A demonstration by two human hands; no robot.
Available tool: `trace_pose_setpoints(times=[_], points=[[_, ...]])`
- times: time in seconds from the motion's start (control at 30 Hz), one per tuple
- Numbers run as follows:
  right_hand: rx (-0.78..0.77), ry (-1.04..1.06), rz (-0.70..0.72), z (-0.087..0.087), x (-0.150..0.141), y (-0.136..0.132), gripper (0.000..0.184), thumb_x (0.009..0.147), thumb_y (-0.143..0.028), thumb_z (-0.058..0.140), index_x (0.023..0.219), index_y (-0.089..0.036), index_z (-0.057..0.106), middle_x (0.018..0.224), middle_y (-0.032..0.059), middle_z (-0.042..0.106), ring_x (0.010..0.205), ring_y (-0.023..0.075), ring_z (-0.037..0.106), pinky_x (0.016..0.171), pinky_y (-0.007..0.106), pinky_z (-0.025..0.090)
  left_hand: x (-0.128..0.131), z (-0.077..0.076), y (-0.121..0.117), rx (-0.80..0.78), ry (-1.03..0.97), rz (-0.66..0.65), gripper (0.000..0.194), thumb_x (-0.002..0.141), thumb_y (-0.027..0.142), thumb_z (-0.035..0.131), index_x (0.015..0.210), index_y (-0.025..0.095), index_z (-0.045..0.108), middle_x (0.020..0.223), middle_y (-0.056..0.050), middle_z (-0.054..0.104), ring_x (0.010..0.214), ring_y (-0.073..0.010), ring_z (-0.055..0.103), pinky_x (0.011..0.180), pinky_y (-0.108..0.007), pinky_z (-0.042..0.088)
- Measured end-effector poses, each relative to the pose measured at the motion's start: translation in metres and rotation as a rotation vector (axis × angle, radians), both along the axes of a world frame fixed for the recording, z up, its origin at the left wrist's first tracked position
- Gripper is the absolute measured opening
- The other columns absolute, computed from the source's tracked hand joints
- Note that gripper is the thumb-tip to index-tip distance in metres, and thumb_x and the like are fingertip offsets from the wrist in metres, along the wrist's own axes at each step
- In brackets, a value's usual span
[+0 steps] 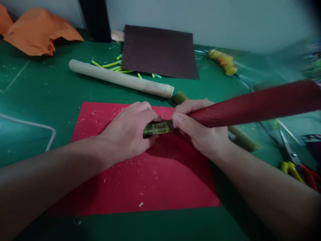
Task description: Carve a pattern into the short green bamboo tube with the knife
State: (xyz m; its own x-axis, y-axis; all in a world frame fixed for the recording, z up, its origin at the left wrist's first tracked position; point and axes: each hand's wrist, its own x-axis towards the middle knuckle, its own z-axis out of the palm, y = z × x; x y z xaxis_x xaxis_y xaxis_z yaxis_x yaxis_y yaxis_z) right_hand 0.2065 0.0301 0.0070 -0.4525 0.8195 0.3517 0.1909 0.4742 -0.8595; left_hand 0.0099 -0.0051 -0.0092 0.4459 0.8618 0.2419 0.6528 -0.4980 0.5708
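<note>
The left hand [130, 132] is closed over a short green bamboo piece [157, 128], smooth and glossy with carved lines, lying on a flat red paper sheet [160, 180]; its grip is clamped on the piece; the right hand [198, 130] is wrapped tight around a long dark-red tapered stick [255, 105], whose near end meets the bamboo; the sheet is dusted with pale shavings and lies on the green bench [50, 97]; behind it, one pale wooden cylinder [120, 78], one dark rough sandpaper sheet [160, 52], several cut green-yellow stick bits [112, 65]; one yellow glue gun [223, 62] far right; crumpled orange paper [37, 31] far left; scissors [293, 157] at right, blurred; one more bamboo length [240, 135] under the right hand.
</note>
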Motion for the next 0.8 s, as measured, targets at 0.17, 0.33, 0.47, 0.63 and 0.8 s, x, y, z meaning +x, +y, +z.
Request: trace_pose_setpoints(times=[0.17,0.33,0.47,0.63,0.8], points=[[-0.028,-0.007,0.094,0.000,0.001,0.000,0.023,0.079,-0.014,0.063,0.059,-0.024,0.059,0.055,-0.0038,0.056,0.048,0.0093,0.050,0.045,0.025,0.039,-0.001,-0.001,-0.001,0.002,-0.010,0.002,0.011,0.085,0.022,0.067,0.094,0.015,0.069,0.093,-0.006,0.061,0.087,-0.0222,0.056,0.070,-0.035,0.044],[0.035,-0.119,0.189,0.005,0.003,0.000,0.025,0.082,-0.014,0.062,0.059,-0.022,0.058,0.055,-0.0037,0.053,0.047,0.0078,0.048,0.042,0.023,0.037,-0.003,0.000,-0.002,0.019,-0.017,-0.015,0.013,0.087,0.023,0.067,0.098,0.014,0.068,0.094,-0.006,0.061,0.088,-0.0220,0.056,0.071,-0.035,0.044],[0.116,-0.148,0.226,0.007,0.003,-0.001,0.025,0.084,-0.014,0.063,0.061,-0.021,0.057,0.056,-0.0038,0.055,0.048,0.0071,0.051,0.044,0.022,0.040,-0.003,-0.001,-0.001,0.030,-0.018,-0.035,0.017,0.089,0.026,0.067,0.100,0.014,0.068,0.096,-0.007,0.062,0.089,-0.0221,0.056,0.073,-0.035,0.044],[0.056,0.002,-0.041,-0.003,0.000,-0.005,0.021,0.086,-0.020,0.068,0.065,-0.023,0.063,0.062,-0.0037,0.060,0.054,0.0087,0.052,0.051,0.025,0.043,-0.002,-0.001,0.000,0.011,0.006,-0.003,0.012,0.086,0.022,0.066,0.096,0.016,0.068,0.092,-0.005,0.061,0.087,-0.0220,0.055,0.072,-0.036,0.043],[-0.004,0.052,0.009,-0.007,0.000,-0.002,0.025,0.084,-0.019,0.066,0.060,-0.023,0.062,0.056,-0.0035,0.057,0.050,0.0091,0.049,0.047,0.026,0.038,-0.003,0.001,-0.003,-0.018,0.000,0.008,0.010,0.085,0.021,0.066,0.094,0.017,0.068,0.091,-0.005,0.061,0.086,-0.0217,0.056,0.069,-0.035,0.043]])
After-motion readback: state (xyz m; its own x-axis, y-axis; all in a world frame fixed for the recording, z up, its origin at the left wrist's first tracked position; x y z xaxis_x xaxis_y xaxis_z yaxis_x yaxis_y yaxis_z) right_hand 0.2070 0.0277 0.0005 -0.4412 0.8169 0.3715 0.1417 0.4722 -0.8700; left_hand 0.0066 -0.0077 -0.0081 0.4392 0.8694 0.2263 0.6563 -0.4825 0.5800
